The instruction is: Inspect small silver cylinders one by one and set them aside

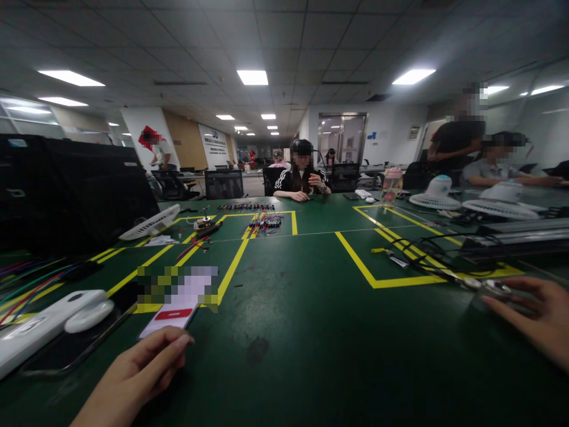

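My left hand [137, 370] is at the lower left, its thumb and curled fingers pressed together. Whatever may be between the fingertips is hidden. Just beyond them, a phone [151, 325] shows a red rectangle on a pale screen; contact with the hand is unclear. At the right edge, my right hand [531, 311] has its thumb and fingers closed around a small round metal part [496, 288], partly covered by the fingers. Beside that part is another small silver round piece [471, 283], with black cables [429, 252] beyond it.
A white power strip [48, 326] and a dark phone [71, 350] lie at left, near a large black case [66, 196]. Wire bundles [264, 223] and yellow tape [371, 276] mark the green table [302, 332]. White fans [438, 193] stand right. A person [302, 178] sits opposite.
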The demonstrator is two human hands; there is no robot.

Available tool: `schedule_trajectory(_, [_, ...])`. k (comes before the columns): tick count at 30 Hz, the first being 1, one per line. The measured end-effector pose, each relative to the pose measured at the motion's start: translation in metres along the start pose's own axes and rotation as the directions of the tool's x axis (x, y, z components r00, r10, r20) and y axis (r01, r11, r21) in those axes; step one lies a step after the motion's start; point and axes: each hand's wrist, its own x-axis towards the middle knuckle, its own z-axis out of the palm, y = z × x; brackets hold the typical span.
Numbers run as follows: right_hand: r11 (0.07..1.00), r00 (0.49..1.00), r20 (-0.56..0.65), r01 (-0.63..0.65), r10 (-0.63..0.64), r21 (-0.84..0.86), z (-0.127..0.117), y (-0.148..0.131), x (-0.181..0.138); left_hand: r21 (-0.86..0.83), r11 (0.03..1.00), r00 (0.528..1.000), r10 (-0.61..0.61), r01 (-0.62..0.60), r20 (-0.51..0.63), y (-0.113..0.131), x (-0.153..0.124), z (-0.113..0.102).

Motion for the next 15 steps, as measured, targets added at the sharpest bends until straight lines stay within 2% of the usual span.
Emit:
schedule_trajectory(3, [0.995,0.986,0.133,-0.099,0.102,-0.034,-0.005,-0.012,-0.002,0.006,1.0,1.0,-0.003,0.003,0.011,-0.002,0.002,0.0])
schedule_trajectory(5, [0.992,0.989,0.127,-0.059,0.073,-0.109,-0.006,-0.025,-0.008,0.032,0.999,1.0,0.019,-0.019,0.001,-0.002,0.001,0.002])
schedule_trajectory(7, [0.991,0.995,0.095,0.037,-0.025,-0.125,-0.002,-0.043,-0.017,0.069,0.996,0.998,0.057,-0.056,-0.024,-0.001,0.0,0.004])
schedule_trajectory(9, [0.972,0.973,0.061,0.227,-0.223,-0.054,0.01,-0.067,-0.03,0.108,0.991,0.996,0.084,-0.079,-0.043,0.0,-0.002,0.007])
schedule_trajectory(12, [0.839,0.841,0.063,0.528,-0.538,0.131,0.04,-0.11,-0.057,0.143,0.985,0.993,0.107,-0.098,-0.057,0.001,-0.004,0.01])
schedule_trajectory(13, [0.793,0.794,0.091,0.578,-0.601,0.194,0.052,-0.127,-0.068,0.152,0.983,0.992,0.115,-0.105,-0.055,0.001,-0.004,0.011])
schedule_trajectory(15, [0.737,0.725,0.188,0.586,-0.663,0.337,0.074,-0.162,-0.092,0.175,0.977,0.99,0.135,-0.126,-0.041,0.001,-0.004,0.01])
